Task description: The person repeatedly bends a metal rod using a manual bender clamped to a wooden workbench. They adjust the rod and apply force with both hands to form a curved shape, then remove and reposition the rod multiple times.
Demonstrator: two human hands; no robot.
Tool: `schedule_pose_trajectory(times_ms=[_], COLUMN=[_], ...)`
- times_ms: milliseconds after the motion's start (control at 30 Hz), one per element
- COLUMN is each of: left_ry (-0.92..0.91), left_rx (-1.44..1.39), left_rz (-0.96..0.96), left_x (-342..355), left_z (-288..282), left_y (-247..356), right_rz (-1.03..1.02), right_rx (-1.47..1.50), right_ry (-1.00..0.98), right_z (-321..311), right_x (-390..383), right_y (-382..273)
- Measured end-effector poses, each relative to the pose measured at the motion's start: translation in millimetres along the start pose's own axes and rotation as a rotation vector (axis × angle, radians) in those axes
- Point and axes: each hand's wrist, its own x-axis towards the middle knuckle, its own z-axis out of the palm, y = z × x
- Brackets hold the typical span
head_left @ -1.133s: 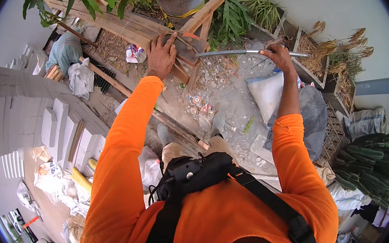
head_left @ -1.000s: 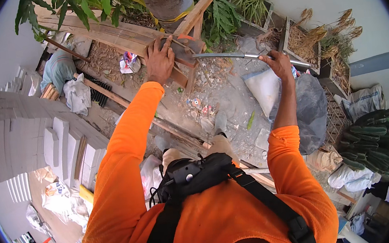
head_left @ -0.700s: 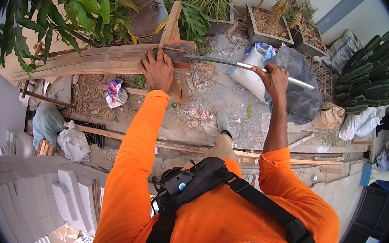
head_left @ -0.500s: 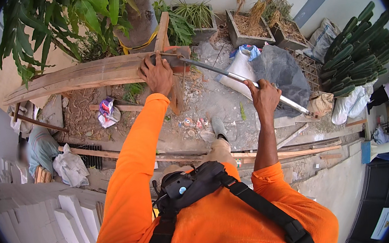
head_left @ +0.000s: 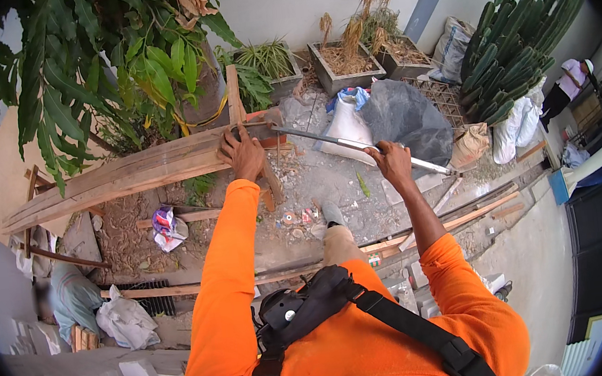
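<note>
My left hand [head_left: 243, 155] presses on the right end of a thick wooden beam [head_left: 122, 169], fingers spread over the wood beside a thin dark rod. Whether its fingertips hold the rod is hidden. A long metal bar [head_left: 314, 137] starts at the beam's end and slants down to the right, its right part a silvery pipe [head_left: 426, 165]. My right hand [head_left: 391, 161] is closed around this pipe. An upright wooden post [head_left: 234, 96] rises by the beam's end, just beyond my left hand.
White sacks [head_left: 349, 125] and a dark plastic sheet [head_left: 411, 123] lie beyond the pipe. Planters [head_left: 348, 75] line the wall, with a cactus [head_left: 498, 53] at right. Leafy branches [head_left: 94, 70] overhang the beam. Timber strips [head_left: 449, 224] cross the ground. Another person [head_left: 570, 86] is far right.
The view has shifted, so the surroundings sit further left. My right hand has moved up the picture relative to my body with the pipe in it. My left hand stays on the beam's end.
</note>
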Motion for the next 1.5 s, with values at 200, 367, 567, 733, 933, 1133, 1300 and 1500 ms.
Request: schedule_pose_trajectory(times_ms=[200,367,567,733,933,1133,1300,1500], left_ry=[-0.058,-0.120,-0.207,-0.056,-0.064,-0.063,-0.231,-0.038], left_rx=[0.107,0.248,0.418,0.434,0.239,0.012,-0.263,-0.419], left_rz=[-0.023,-0.063,-0.189,-0.163,0.069,0.381,0.330,0.316], left_x=[11.7,13.0,10.4,9.9,5.1,19.1,7.2,7.8], left_z=[4.6,2.1,-7.6,15.8,13.1,-7.0,-41.8,-43.5], left_y=[-11.9,-19.0,8.4,-23.5,-23.3,-88.1,-92.4,-108.0], right_rz=[-0.016,0.055,0.141,0.163,0.075,0.083,-0.111,-0.213], right_rx=[0.056,0.154,0.180,0.200,0.212,0.346,0.695,0.782], right_ry=[0.023,0.077,0.079,0.103,-0.087,-0.225,-0.219,-0.171], right_z=[-4.9,13.6,1.1,14.2,3.7,-45.5,37.4,79.2], right_x=[13.7,-14.3,-31.5,-55.8,-15.7,15.4,27.3,36.8], right_y=[9.0,-4.4,-16.1,-30.9,19.5,0.9,-55.7,-147.8])
